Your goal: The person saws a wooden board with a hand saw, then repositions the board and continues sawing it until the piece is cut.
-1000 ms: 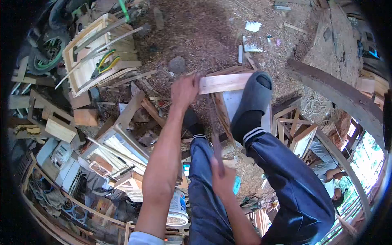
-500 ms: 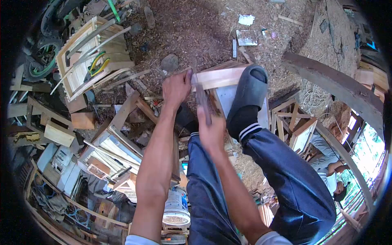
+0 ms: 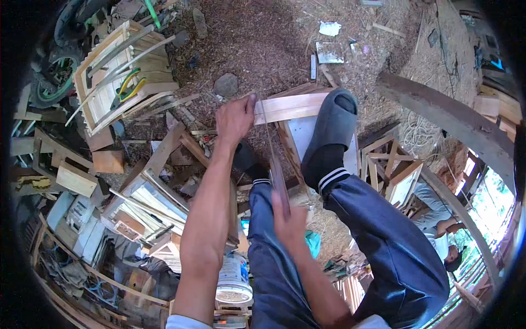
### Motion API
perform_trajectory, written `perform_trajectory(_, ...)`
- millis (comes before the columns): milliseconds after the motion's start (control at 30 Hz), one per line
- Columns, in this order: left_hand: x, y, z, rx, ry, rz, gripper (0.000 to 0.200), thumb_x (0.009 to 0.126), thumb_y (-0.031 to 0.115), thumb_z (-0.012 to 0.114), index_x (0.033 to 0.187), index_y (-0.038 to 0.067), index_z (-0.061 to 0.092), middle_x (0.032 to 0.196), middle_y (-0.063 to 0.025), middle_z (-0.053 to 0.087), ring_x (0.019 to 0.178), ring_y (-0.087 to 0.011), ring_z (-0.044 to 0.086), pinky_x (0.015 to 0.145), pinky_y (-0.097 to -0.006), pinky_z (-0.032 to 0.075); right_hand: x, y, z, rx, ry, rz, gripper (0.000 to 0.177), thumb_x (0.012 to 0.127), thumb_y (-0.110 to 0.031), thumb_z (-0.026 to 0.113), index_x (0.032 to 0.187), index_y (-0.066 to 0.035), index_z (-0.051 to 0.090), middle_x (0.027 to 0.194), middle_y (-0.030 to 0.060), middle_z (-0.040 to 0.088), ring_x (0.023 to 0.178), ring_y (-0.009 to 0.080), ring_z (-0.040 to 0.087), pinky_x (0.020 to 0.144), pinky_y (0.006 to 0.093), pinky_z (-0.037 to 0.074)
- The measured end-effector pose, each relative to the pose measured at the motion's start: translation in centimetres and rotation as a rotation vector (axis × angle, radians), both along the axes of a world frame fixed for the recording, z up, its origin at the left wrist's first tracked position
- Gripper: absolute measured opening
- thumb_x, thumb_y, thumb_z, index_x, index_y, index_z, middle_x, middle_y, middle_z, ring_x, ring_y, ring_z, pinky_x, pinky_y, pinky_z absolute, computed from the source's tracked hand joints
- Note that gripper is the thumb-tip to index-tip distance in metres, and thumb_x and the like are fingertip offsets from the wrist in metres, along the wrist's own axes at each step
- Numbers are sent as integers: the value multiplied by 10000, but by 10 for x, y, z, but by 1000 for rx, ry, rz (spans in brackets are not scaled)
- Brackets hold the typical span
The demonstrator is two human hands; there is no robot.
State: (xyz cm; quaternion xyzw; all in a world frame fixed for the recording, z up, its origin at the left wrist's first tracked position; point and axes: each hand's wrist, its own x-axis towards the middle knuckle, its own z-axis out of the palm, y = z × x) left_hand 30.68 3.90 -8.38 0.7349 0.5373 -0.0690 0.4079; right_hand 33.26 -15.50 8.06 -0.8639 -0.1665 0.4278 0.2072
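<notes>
A pale wooden board (image 3: 293, 107) lies under a grey slipper (image 3: 332, 123) on the foot at the right. Its left end is by my left hand (image 3: 235, 118), whose fingers are closed round that end. My right hand (image 3: 289, 222) is wrapped round the handle of a saw (image 3: 278, 175), slightly blurred by motion. The saw's thin blade reaches up to the board just right of my left hand. Beneath the board stands a white-topped wooden piece (image 3: 304, 134).
A slatted wooden crate (image 3: 129, 71) stands at upper left, a stone (image 3: 226, 85) beyond my left hand. Wooden frames crowd the left; a white bucket (image 3: 234, 285) is below. A curved beam (image 3: 449, 115) and a seated person (image 3: 442, 230) are at right.
My right hand has moved down toward my body with the saw, so more of the blade shows. My left hand and the foot on the board have stayed in place.
</notes>
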Motion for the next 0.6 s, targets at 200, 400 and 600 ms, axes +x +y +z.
perform_trajectory(200,-2,1,2,9,5,-4,407,931,394,417,875,76,665,774,-231,630,765,-423,611,710,-515,474,12,40,-30,19,25,-22,467,923,-367,537,696,39,588,497,79,422,504,80,425,461,345,361)
perform_trajectory(400,-9,-1,-3,38,-13,18,419,933,401,418,853,73,666,784,-232,631,769,-426,608,721,-515,473,-12,-6,10,144,-122,14,465,925,-355,539,684,40,588,485,117,471,490,82,442,453,349,360)
perform_trajectory(600,-4,3,4,-39,67,24,462,934,420,404,832,54,665,812,-224,636,807,-416,607,754,-501,466,8,49,-35,112,-73,34,488,923,-346,547,624,39,545,495,107,491,496,86,429,455,355,341)
